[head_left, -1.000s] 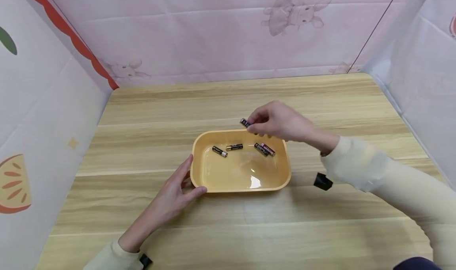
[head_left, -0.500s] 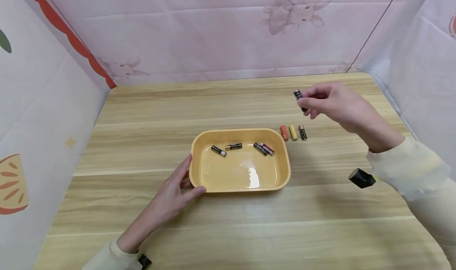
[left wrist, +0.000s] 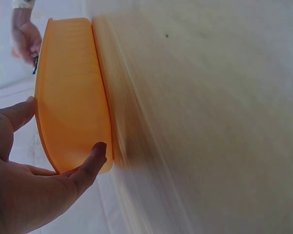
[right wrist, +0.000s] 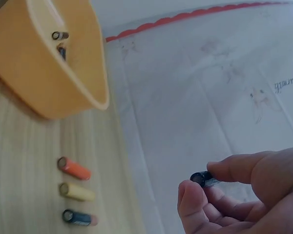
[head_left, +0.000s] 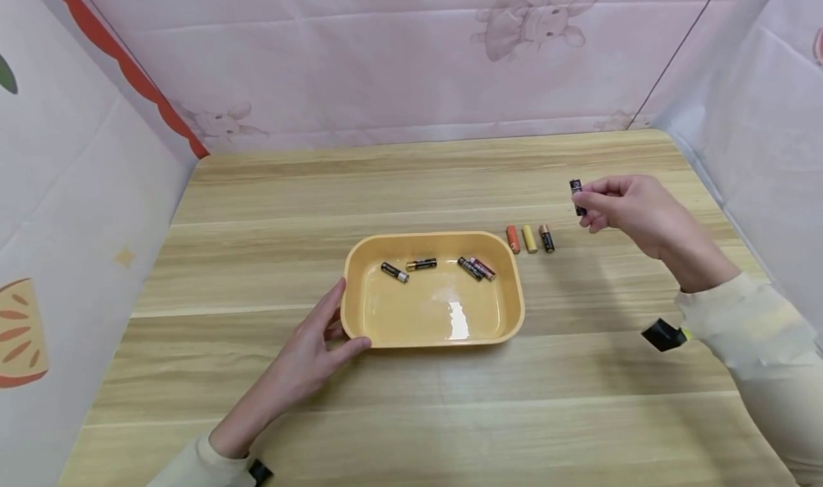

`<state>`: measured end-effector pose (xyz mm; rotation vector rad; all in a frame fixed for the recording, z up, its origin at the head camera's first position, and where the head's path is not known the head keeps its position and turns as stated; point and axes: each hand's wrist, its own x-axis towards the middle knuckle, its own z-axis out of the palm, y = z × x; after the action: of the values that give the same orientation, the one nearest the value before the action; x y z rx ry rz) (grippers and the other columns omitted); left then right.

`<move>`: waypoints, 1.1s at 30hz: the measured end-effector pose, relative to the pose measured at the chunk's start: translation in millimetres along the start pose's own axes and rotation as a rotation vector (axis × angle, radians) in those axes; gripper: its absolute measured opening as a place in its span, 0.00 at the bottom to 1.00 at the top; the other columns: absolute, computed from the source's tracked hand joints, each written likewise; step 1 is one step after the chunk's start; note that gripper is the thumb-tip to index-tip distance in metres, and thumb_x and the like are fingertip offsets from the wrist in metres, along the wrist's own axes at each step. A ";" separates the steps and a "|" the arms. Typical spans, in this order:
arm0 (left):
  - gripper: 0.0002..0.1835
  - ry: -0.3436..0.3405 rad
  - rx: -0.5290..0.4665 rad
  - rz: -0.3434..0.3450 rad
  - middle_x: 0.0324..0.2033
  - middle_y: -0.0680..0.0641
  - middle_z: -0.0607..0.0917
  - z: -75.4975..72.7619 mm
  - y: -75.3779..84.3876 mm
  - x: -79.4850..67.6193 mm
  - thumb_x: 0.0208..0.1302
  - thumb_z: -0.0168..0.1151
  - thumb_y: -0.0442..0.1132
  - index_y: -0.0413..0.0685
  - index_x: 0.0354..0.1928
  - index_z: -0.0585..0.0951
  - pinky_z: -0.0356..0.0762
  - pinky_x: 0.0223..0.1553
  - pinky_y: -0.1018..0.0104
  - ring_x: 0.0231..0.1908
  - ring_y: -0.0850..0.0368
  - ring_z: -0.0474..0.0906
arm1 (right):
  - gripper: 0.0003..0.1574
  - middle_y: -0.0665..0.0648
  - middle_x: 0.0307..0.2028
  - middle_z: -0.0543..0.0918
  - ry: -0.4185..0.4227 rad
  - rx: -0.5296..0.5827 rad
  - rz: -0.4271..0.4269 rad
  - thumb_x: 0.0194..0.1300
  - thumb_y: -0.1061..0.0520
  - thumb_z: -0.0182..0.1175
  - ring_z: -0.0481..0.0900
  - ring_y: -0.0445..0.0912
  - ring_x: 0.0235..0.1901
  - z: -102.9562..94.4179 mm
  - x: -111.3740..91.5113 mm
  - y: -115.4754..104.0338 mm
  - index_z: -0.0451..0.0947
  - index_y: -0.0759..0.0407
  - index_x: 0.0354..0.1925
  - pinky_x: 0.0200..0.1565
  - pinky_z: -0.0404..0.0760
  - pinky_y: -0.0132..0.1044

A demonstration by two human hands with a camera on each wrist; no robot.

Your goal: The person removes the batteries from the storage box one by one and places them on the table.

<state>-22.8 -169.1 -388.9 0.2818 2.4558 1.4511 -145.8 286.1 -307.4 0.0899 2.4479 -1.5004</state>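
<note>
Pinched between the thumb and fingers of my right hand [head_left: 636, 208] is a dark battery [head_left: 577, 197], raised over the table at the right. In the right wrist view that battery [right wrist: 203, 178] shows end-on at the fingertips. My left hand [head_left: 315, 344] grips the left end of a yellow plastic tub [head_left: 434, 341], thumb at the near rim and fingers round the side wall. Inside the tub lie a black battery with a silver end [head_left: 395, 272], a black and copper battery [head_left: 421, 264], and a dark battery [head_left: 469, 268] beside a dark red one [head_left: 484, 269].
Right of the tub, an orange battery [head_left: 512, 239], a yellow battery [head_left: 529, 238] and a black and copper battery [head_left: 546, 238] lie in a row on the wooden table [head_left: 411, 415]. Printed cloth walls [head_left: 386, 66] enclose its back and sides.
My right hand has carried the dark battery from over the tub's back rim to the right, lastly a little lower, uncovering the row of batteries. The left hand and tub stay in place.
</note>
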 end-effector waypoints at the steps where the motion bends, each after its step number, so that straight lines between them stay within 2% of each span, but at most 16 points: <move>1: 0.52 0.001 0.003 0.003 0.77 0.32 0.58 -0.1 0.0 -0.2 0.67 0.72 0.38 0.41 0.82 0.48 0.80 0.60 0.59 0.63 0.42 0.77 | 0.25 0.46 0.34 0.84 0.000 0.002 0.010 0.78 0.51 0.60 0.84 0.39 0.31 0.2 1.3 4.6 0.75 0.74 0.55 0.38 0.88 0.33; 11: 0.53 0.009 0.013 -0.004 0.77 0.33 0.59 -0.1 -0.4 -1.4 0.66 0.73 0.39 0.43 0.83 0.49 0.80 0.60 0.59 0.62 0.42 0.78 | 0.29 0.48 0.30 0.84 -0.063 -0.008 0.105 0.79 0.53 0.57 0.83 0.38 0.31 7.6 17.3 49.2 0.71 0.79 0.60 0.39 0.89 0.35; 20: 0.52 0.011 0.012 -0.007 0.77 0.33 0.59 0.0 -0.1 -1.8 0.66 0.73 0.38 0.42 0.82 0.49 0.80 0.60 0.60 0.62 0.42 0.78 | 0.27 0.52 0.30 0.84 -0.021 -0.057 0.117 0.78 0.55 0.59 0.81 0.39 0.28 22.5 24.3 73.5 0.74 0.80 0.58 0.33 0.89 0.34; 25: 0.52 0.015 0.016 -0.015 0.77 0.33 0.59 -0.2 -0.9 -2.4 0.66 0.73 0.38 0.42 0.82 0.49 0.80 0.60 0.60 0.62 0.42 0.78 | 0.24 0.53 0.25 0.83 0.012 -0.150 0.097 0.76 0.54 0.62 0.80 0.40 0.23 28.3 24.5 80.0 0.80 0.77 0.51 0.26 0.86 0.33; 29: 0.52 0.015 0.018 -0.016 0.77 0.34 0.59 0.0 -1.9 -2.2 0.66 0.73 0.39 0.42 0.82 0.49 0.80 0.60 0.60 0.62 0.43 0.78 | 0.23 0.52 0.19 0.82 0.043 -0.270 0.092 0.74 0.49 0.64 0.76 0.42 0.18 30.6 24.2 82.6 0.84 0.71 0.45 0.20 0.76 0.33; 33: 0.52 0.014 0.006 -0.009 0.76 0.33 0.60 0.5 -2.7 -1.2 0.66 0.73 0.38 0.42 0.82 0.49 0.81 0.59 0.61 0.62 0.43 0.79 | 0.23 0.52 0.18 0.81 0.089 -0.349 0.067 0.73 0.46 0.65 0.73 0.43 0.18 33.7 24.6 83.1 0.86 0.68 0.41 0.19 0.70 0.33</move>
<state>-21.6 -170.3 -391.3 0.2624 2.4697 1.4472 -147.0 292.6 -400.2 0.1702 2.7072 -1.0441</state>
